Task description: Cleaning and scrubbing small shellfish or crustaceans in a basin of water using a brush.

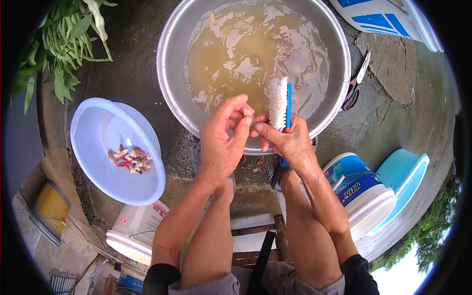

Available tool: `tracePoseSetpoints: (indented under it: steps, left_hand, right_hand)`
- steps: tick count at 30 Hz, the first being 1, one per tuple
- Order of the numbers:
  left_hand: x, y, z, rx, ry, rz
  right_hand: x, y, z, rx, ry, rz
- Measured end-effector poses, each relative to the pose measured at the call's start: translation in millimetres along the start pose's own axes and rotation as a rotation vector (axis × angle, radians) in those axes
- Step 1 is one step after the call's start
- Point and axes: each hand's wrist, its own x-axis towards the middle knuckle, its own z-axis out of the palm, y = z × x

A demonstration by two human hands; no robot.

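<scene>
Over the near edge of a large metal basin (pixel 176 110) of cloudy yellowish water (pixel 236 48), my two hands meet. The thumb and fingers of my left hand (pixel 223 145) pinch a small pale piece (pixel 248 112), perhaps shellfish; its greyish lower end lies at my right fingertips. My right hand (pixel 293 142) also grips a scrub brush (pixel 278 101) with white bristles and a blue and red handle, bristles facing left. To the left, a light blue plastic basin (pixel 99 175) sits tilted in view, holding a small heap of red, brown and pale shellfish pieces (pixel 131 159).
Partly opened scissors (pixel 357 83) lie right of the metal basin. A white bucket (pixel 383 22), a blue-labelled bucket (pixel 354 184) and a turquoise basin (pixel 409 173) stand on the right. Green beans with leaves (pixel 73 40) lie upper left; another white bucket (pixel 136 228) is lower left.
</scene>
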Motion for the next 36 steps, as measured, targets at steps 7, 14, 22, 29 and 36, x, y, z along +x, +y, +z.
tracePoseSetpoints:
  steps: [7, 14, 22, 29, 36]
  left_hand:
    - [3.4, 3.6, -6.1, 0.061, -0.035, 0.06]
    - [4.1, 18.8, -8.0, 0.346, -0.074, 0.037]
    - [0.9, 7.2, 11.8, 0.512, 0.045, 0.264]
    - [-4.4, 3.7, 10.2, 0.364, 0.088, 0.202]
    - [-3.9, -6.7, 10.1, -0.115, 0.182, -0.095]
  right_hand:
    - [0.8, 1.7, 1.0, 0.027, 0.026, -0.017]
    - [3.7, 0.6, 6.3, -0.133, 0.051, -0.036]
    - [2.6, 5.6, 12.1, -0.082, 0.187, -0.105]
    - [6.2, 8.0, 12.8, 0.008, 0.271, -0.096]
    - [1.1, 17.5, 19.9, -0.324, 0.121, -0.365]
